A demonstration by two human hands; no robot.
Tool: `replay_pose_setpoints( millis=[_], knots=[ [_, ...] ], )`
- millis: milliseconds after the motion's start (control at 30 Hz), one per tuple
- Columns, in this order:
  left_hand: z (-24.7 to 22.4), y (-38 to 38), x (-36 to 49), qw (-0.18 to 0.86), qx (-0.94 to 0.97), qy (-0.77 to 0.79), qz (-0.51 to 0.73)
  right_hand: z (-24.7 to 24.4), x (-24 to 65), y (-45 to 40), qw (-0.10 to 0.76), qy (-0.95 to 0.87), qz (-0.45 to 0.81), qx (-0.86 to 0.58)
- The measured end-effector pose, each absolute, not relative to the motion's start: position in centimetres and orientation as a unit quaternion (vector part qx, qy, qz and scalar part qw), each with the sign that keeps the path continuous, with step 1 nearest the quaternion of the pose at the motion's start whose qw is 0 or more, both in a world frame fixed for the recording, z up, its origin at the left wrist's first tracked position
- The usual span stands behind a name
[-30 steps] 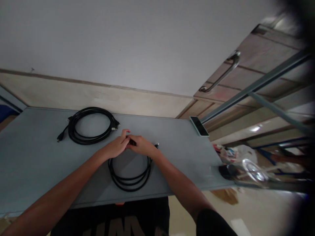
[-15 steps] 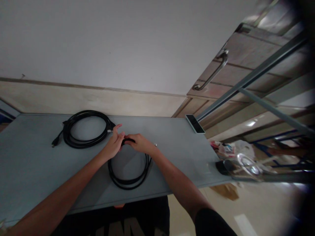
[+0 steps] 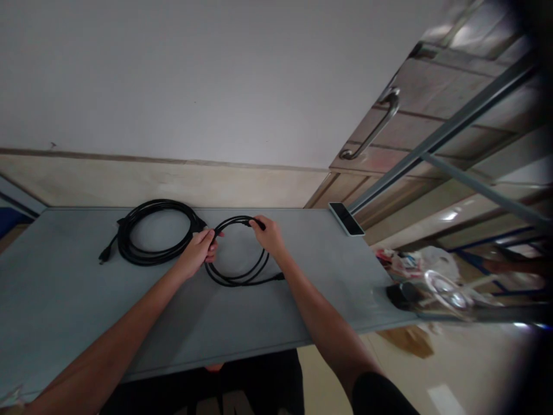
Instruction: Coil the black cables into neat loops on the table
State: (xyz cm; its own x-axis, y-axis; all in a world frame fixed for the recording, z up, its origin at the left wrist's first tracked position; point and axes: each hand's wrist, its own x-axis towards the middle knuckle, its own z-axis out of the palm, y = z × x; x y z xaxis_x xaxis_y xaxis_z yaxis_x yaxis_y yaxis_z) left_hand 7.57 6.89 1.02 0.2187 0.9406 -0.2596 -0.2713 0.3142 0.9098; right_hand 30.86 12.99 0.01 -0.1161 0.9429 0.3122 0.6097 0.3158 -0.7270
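A loosely coiled black cable (image 3: pixel 235 283) is between my two hands over the grey table (image 3: pixel 242 323). My left hand (image 3: pixel 203 248) is closed around the left side of its loops. At the upper right of the coil, my right hand (image 3: pixel 266 233) pinches the cable near a dark connector. Another connector (image 3: pixel 279 276) of this cable points right, beside my right forearm. To the left lies a larger coil of black cable (image 3: pixel 133 259), with one plug (image 3: pixel 105 255) sticking out towards the lower left. My left hand partly hides that coil's right edge.
A phone (image 3: pixel 346 219) lies at the table's far right corner. Behind the table stands a white wall (image 3: pixel 194 104). On the right are a door with a metal handle (image 3: pixel 375 129), a metal frame (image 3: pixel 432 151) and a dark cylindrical object (image 3: pixel 402 295).
My hands, close together before, have moved apart, the right one going right and slightly up. The held coil has shifted up and right, and its connector now shows at the right.
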Motion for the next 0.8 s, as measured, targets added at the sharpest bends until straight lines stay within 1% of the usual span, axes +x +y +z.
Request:
replay_pose_setpoints(
  millis=[133,233,300,367,500,533,600,700,733,800],
  knots=[
    [0.5,7.0,6.8,0.652,0.426,0.492,0.388,0.3,30.3,12.1,0.335,-0.798,0.238,-0.440],
    [0.2,6.8,6.7,0.650,0.465,0.503,0.330,1.0,29.2,10.7,0.284,-0.840,0.294,-0.356],
    [0.0,6.7,7.0,0.660,0.473,0.493,0.314,1.3,28.8,10.3,0.254,-0.847,0.332,-0.329],
    [0.0,6.5,7.5,0.676,0.450,0.481,0.331,1.2,29.0,10.5,0.270,-0.830,0.333,-0.358],
    [0.3,6.3,8.2,0.719,0.373,0.442,0.385,0.2,30.3,12.1,0.375,-0.736,0.257,-0.502],
    [0.3,6.2,8.3,0.732,0.363,0.429,0.385,-0.1,30.6,12.5,0.385,-0.723,0.247,-0.518],
    [0.1,6.2,8.3,0.738,0.335,0.430,0.397,-0.7,31.1,13.3,0.379,-0.728,0.242,-0.518],
    [-0.5,6.3,7.9,0.719,0.320,0.463,0.408,-0.5,33.9,14.6,0.318,-0.770,0.237,-0.500],
    [-0.7,6.3,7.7,0.713,0.324,0.471,0.407,-0.1,35.8,15.0,0.322,-0.755,0.205,-0.533],
    [-0.9,6.5,7.5,0.706,0.336,0.474,0.405,1.2,41.0,15.6,0.326,-0.664,0.096,-0.666]
  ],
)
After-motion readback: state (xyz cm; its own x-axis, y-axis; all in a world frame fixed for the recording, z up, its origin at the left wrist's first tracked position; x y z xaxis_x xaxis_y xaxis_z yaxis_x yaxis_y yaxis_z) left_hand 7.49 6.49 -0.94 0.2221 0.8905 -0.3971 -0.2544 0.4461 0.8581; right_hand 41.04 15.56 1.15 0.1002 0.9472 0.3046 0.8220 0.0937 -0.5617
